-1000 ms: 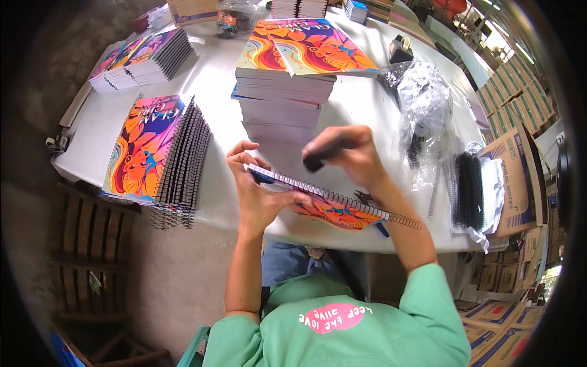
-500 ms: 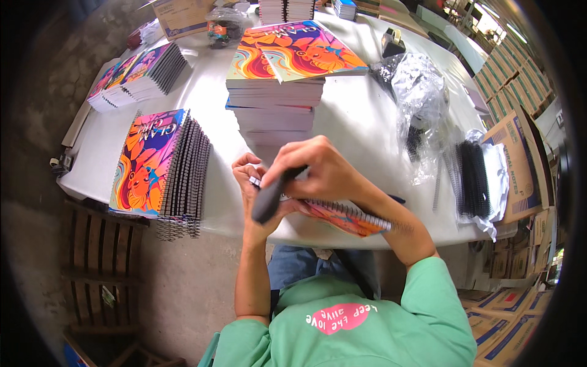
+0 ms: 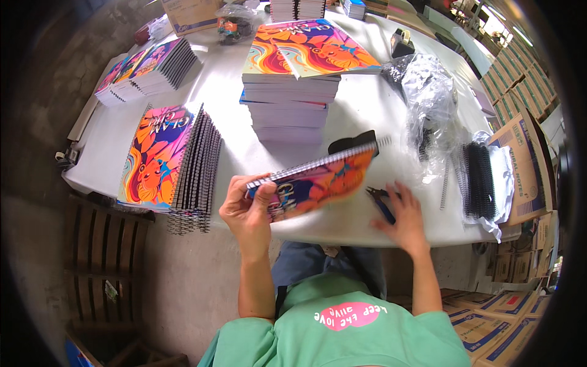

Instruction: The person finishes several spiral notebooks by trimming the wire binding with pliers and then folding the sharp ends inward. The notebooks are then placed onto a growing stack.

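Note:
My left hand (image 3: pixel 251 205) grips a spiral notebook (image 3: pixel 324 183) by one end, thumb on its colourful orange and purple cover. The notebook is tilted above the table's front edge, and its wire coil sticks out past the far end of the spine. Fingers spread, my right hand (image 3: pixel 403 217) is over the table at the handles of small dark blue pliers (image 3: pixel 383 204); whether it touches them I cannot tell. Just behind the notebook lies a black object (image 3: pixel 354 142), partly hidden by it.
A tall stack of unbound pages and covers (image 3: pixel 290 104) stands mid-table. Coil-bound notebooks (image 3: pixel 162 159) are piled on the left, with more bound ones (image 3: pixel 147 70) behind. Clear plastic bags (image 3: pixel 428 98), black coils (image 3: pixel 477 180) and a cardboard box (image 3: pixel 520 171) are on the right.
My right hand has let go of the black tool and moved right to the pliers. My left hand has swung the notebook up, so its cover now shows.

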Demonstrator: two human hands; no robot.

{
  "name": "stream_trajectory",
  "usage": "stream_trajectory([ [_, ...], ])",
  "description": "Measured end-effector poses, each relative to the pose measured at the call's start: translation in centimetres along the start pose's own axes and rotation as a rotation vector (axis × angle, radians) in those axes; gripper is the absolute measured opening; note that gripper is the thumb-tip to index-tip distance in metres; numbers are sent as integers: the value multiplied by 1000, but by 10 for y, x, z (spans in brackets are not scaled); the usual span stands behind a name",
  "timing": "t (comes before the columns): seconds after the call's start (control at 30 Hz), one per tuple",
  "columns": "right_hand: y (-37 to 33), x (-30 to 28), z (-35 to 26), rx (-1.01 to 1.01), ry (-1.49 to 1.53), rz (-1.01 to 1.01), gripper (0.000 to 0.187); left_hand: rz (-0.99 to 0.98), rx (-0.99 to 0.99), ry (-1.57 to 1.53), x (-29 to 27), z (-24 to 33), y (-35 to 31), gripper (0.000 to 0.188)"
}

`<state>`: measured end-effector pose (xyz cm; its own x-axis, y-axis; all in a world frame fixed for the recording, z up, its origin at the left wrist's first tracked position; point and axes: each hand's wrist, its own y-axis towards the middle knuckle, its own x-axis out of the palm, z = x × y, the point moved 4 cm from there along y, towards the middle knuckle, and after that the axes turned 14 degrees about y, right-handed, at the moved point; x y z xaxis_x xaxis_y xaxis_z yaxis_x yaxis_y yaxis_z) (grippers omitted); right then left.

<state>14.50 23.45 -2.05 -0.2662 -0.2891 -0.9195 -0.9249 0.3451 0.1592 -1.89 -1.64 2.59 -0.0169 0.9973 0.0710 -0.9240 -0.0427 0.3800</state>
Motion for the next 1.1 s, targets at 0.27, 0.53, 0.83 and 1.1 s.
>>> stream_trajectory([
  [0.27,-6,-22,-54,-83,830,313,48,114,552,532,14,28,-26,25],
  [0.53,10,-69,-145,-431,455,232,44,173,693,674,17,40,-31,30],
  [0.83,4,-28,-126,326,1822,-855,43,197,760,629,21,32,-40,36],
  [1.1,10,-15,-90,-92,597,-53,46,267,350,234,-2,25,-24,44],
])
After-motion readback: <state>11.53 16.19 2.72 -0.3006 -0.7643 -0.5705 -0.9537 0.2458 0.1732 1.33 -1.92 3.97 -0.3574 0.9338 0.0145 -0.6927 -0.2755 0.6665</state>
